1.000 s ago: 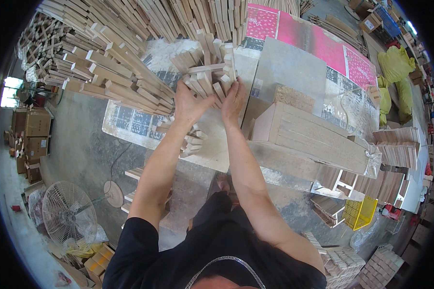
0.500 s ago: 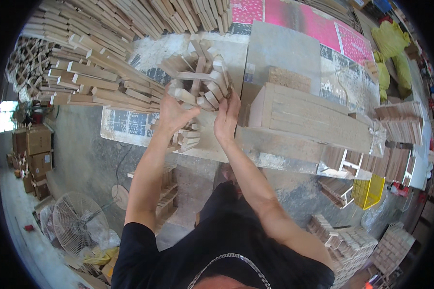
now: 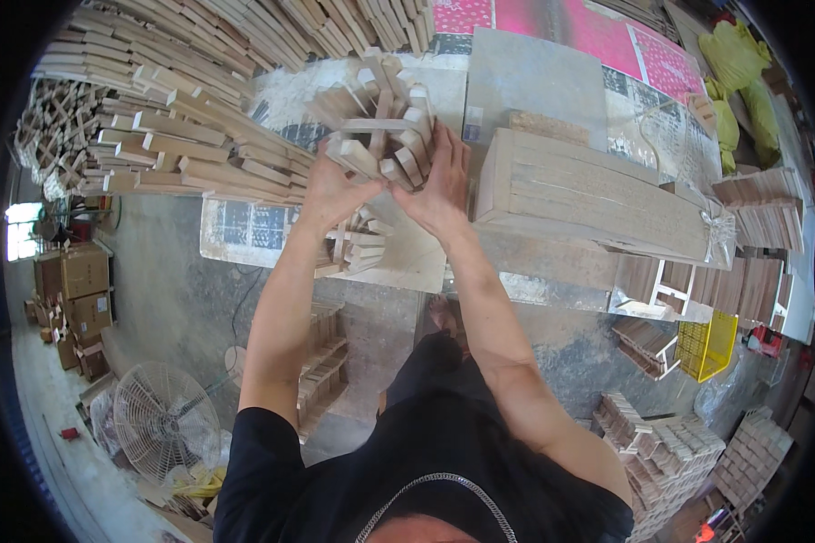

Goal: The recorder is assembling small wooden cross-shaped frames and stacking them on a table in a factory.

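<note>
A bundle of pale wooden sticks [image 3: 371, 125] stands end-up on the worktable, with a frame of crossing slats in its middle. My left hand [image 3: 333, 192] is wrapped round its left near side. On the other side my right hand [image 3: 439, 185] grips it, fingers along the right edge and thumb at the near side. The two thumbs almost meet in front of the bundle. Nearer me, partly under my left forearm, a second cluster of sticks [image 3: 364, 249] sits near the table edge. The fingertips of my left hand are hidden behind the sticks.
Long wooden strips [image 3: 181, 145] are piled at the left, their ends toward the bundle. A wrapped stack of boards [image 3: 598, 190] lies to the right on the table [image 3: 426, 267]. A floor fan [image 3: 167, 421], a yellow crate [image 3: 706, 347] and stacked wood pieces [image 3: 666, 462] stand around.
My right hand has closed further round the bundle, its thumb moving in toward my left thumb. The sticks at the bundle's right side look more gathered. The whole view has shifted slightly.
</note>
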`<state>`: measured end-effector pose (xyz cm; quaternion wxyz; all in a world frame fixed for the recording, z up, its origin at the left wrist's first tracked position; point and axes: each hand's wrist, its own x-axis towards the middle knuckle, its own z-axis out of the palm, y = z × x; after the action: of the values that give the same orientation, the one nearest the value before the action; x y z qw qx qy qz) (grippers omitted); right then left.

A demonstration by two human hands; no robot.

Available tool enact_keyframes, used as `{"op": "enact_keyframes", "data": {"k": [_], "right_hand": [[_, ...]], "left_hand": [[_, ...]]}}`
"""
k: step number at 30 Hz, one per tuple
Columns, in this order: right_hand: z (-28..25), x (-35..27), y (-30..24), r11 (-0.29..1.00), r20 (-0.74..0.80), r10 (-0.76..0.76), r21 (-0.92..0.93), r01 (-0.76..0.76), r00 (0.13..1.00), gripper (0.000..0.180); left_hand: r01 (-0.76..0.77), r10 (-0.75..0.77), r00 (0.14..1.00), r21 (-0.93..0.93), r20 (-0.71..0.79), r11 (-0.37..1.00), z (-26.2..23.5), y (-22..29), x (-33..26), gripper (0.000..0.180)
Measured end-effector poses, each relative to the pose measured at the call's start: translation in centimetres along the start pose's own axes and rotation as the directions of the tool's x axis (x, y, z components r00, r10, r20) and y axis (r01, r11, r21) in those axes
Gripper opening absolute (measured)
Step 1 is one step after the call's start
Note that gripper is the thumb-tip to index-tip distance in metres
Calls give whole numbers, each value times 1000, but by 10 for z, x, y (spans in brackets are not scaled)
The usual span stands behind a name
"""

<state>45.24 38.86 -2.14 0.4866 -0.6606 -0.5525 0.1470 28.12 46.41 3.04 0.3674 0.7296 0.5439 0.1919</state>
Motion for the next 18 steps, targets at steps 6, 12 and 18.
{"op": "enact_keyframes", "data": {"k": [6,12,18], "right_hand": [[0,-2,2,999,-44,-22,48,24,999,108],[-3,4,-3,1000,-17,4,-17,-4,1000,107],[3,2,1,999,-35,2,-35,-3,999,108]], "left_hand": [[-35,32,999,-160,-21,986,-2,6,-5,97],[-120,109,991,-161,-76,980,2,-21,-4,103],[-41,19,997,-294,-77,955,-1,-3,-12,104]]}}
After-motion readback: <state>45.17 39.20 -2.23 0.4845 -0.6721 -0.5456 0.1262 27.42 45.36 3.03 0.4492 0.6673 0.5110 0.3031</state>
